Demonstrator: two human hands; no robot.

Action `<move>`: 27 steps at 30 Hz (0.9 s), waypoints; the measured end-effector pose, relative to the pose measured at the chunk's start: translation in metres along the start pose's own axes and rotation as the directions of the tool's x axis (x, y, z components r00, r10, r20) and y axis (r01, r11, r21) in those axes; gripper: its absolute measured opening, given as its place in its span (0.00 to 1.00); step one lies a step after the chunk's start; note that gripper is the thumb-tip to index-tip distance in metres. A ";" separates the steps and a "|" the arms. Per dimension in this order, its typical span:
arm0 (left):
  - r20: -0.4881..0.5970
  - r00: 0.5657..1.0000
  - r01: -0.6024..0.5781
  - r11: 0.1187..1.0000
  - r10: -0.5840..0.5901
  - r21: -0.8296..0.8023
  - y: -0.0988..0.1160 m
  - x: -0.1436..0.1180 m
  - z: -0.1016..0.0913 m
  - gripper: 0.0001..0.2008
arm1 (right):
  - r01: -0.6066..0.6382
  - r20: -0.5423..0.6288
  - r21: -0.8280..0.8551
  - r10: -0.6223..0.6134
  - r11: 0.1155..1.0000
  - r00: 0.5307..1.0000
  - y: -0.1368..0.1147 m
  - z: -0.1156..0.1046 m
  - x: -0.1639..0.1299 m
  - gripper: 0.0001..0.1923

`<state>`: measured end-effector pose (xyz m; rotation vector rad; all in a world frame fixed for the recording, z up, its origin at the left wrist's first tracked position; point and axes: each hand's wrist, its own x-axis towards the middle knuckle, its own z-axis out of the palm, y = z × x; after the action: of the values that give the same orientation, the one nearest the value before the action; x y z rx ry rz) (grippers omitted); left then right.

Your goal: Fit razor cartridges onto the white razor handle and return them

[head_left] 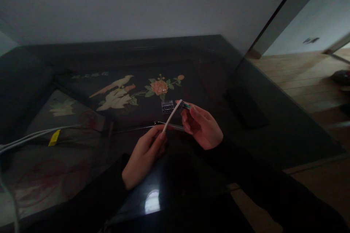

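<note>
White cable point(171, 115) runs between your two hands, held in the air above the middle of the dark counter point(246, 116). Your left hand point(144, 154) pinches the lower stretch of it, fingers point(160, 137) closed narrowly on the sheath. Your right hand point(201, 125) holds the upper end, fingers closed around the spot where thin coloured wires point(186, 106) stick out of the sheath; green shows, the other colours are too dim to tell.

Judging by its look, the cable is light and springy rather than limp: it keeps a nearly straight line between your hands. The sheath is smooth, so it may slide in a loose pinch. The bared wires look thin and easy to bend or splay, so a hold on the sheath just below them seems safer than a hold on the wires themselves.

On the counter just beyond the cable's upper end lies a small clear plastic connector point(167, 106), apart from both hands, close to the painted flower point(159, 87) and the painted birds point(115, 94) on the counter's top. A thin dark tool or strip point(164, 124) lies flat under the cable; what it is cannot be made out. Towards the left edge, more white cables point(32, 136) trail across the counter with a yellow tag point(54, 137) on them.
</note>
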<state>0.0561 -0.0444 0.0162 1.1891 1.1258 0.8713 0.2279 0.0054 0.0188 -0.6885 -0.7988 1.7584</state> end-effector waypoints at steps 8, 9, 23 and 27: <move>-0.011 0.999 0.034 0.999 -0.035 -0.042 -0.006 0.001 -0.001 0.19 | -0.029 0.009 0.006 0.029 1.000 1.000 0.001 0.000 0.000 0.18; -0.009 0.999 0.036 0.998 -0.036 -0.047 -0.007 0.001 -0.001 0.19 | -0.027 0.009 0.010 0.026 1.000 1.000 0.001 0.000 -0.001 0.18; -0.078 0.997 0.031 0.997 -0.026 0.068 0.000 0.002 0.000 0.19 | -0.040 -0.002 0.042 0.040 0.998 0.999 0.001 0.003 -0.001 0.18; -0.085 0.996 0.031 0.996 -0.024 0.087 0.000 0.002 0.000 0.19 | -0.024 0.005 0.045 0.024 0.999 1.000 0.000 0.003 -0.002 0.17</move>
<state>0.0567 -0.0425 0.0162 1.2156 1.2570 0.8645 0.2259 0.0025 0.0205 -0.6667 -0.7546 1.7950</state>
